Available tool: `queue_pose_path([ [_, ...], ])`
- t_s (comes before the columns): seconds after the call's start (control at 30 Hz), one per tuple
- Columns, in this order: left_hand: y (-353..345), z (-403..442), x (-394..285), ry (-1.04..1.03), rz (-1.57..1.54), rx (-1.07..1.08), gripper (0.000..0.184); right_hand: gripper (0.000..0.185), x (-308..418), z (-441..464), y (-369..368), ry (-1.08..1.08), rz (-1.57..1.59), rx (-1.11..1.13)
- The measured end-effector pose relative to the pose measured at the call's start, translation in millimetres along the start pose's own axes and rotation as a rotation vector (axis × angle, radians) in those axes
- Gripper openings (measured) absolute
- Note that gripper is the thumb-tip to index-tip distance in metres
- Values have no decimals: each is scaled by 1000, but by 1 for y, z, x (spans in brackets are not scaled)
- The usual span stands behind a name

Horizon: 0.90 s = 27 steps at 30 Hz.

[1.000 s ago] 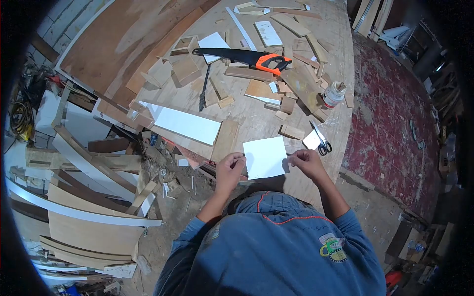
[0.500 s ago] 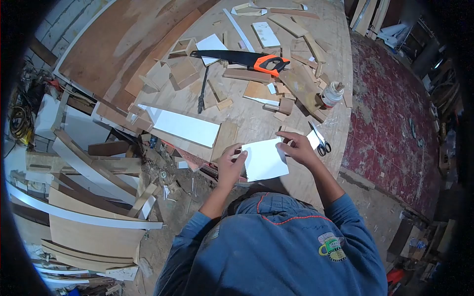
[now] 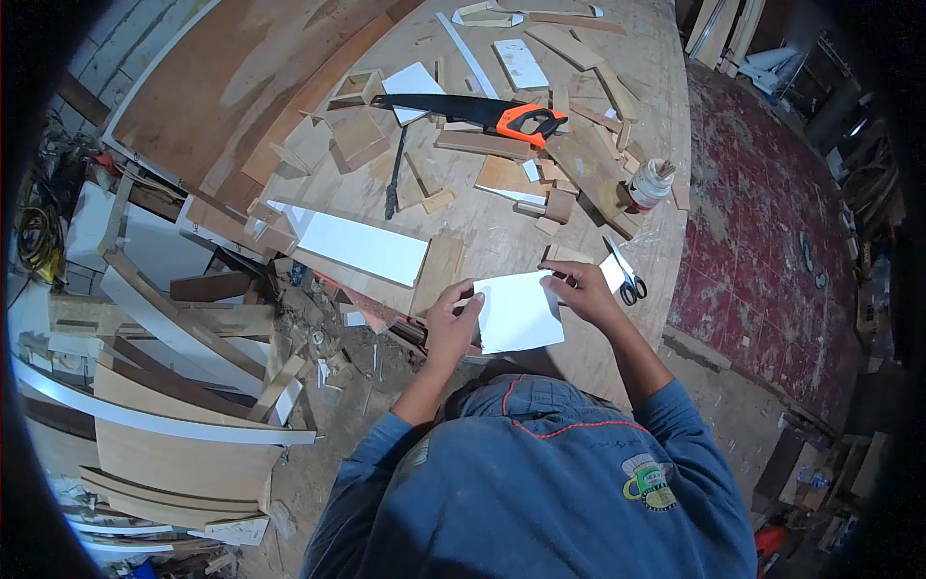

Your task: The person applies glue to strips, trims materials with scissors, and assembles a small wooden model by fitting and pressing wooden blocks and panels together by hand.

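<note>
Near the front edge of the workbench [image 3: 603, 343], both of my hands hold up a small white sheet [image 3: 521, 314], roughly rectangular with a slightly uneven lower edge. My left hand [image 3: 451, 320] pinches its left side between thumb and fingers. At the upper right corner, my right hand [image 3: 582, 289] grips the sheet with the thumb on its face. A thin dark object shows by the right index fingertip; I cannot tell what it is. Scissors [image 3: 630, 280] with black handles lie just right of that hand, over another white piece. A long white board [image 3: 362, 246] lies to the left.
Farther up the bench are a handsaw [image 3: 473, 109] with an orange handle, wood offcuts [image 3: 482, 145] and a jar [image 3: 649, 183] with a brush-like stick in it. Curved wood strips [image 3: 183, 405] stack at the lower left. Red flooring [image 3: 762, 222] lies to the right.
Almost nothing differs. Both hands keep hold of the white sheet in nearly the same place, and the view has shifted very slightly.
</note>
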<state>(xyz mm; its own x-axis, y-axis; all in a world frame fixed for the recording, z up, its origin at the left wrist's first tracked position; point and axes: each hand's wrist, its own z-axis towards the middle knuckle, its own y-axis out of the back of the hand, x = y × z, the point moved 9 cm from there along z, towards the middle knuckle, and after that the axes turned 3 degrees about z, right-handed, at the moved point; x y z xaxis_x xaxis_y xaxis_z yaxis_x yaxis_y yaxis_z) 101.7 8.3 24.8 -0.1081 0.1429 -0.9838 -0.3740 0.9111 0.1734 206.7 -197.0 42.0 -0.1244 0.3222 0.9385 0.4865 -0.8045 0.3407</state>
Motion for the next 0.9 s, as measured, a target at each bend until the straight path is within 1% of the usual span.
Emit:
queue_pose_path([
  [0.17, -1, 0, 5, 41, -34, -10, 28, 29, -4, 3, 0, -6, 12, -10],
  [0.23, -1, 0, 4, 60, -56, -12, 28, 27, -5, 4, 1, 40, 40, -42],
  [0.3, -2, 0, 7, 107, 2, 11, 26, 27, -7, 4, 0, 31, 73, -46],
  [0.43, -4, 1, 5, 92, -3, 36, 27, 28, -9, 5, -1, 13, 105, -37],
  [0.53, -2, 0, 2, 36, -81, 4, 29, 31, -12, 4, 1, 39, 79, -70],
  [0.6, 0, -3, 6, 99, -194, 11, 35, 32, -20, 5, 1, 47, 125, -89],
  [0.67, 1, -2, 18, 95, -201, 44, 36, 33, -26, 3, 6, 54, 171, -108],
  [0.77, -1, -2, 16, 85, -199, 91, 38, 31, -27, 0, 5, -4, 155, -68],
  [0.83, -1, 0, 14, 78, -191, 105, 37, 31, -15, 0, 9, 147, 228, -133],
  [0.87, -2, 2, 12, 57, -207, 117, 38, 31, -15, 0, 12, 147, 228, -133],
  [0.9, -2, 3, 10, 36, -224, 129, 39, 33, -1, -2, 16, 177, 92, -119],
])
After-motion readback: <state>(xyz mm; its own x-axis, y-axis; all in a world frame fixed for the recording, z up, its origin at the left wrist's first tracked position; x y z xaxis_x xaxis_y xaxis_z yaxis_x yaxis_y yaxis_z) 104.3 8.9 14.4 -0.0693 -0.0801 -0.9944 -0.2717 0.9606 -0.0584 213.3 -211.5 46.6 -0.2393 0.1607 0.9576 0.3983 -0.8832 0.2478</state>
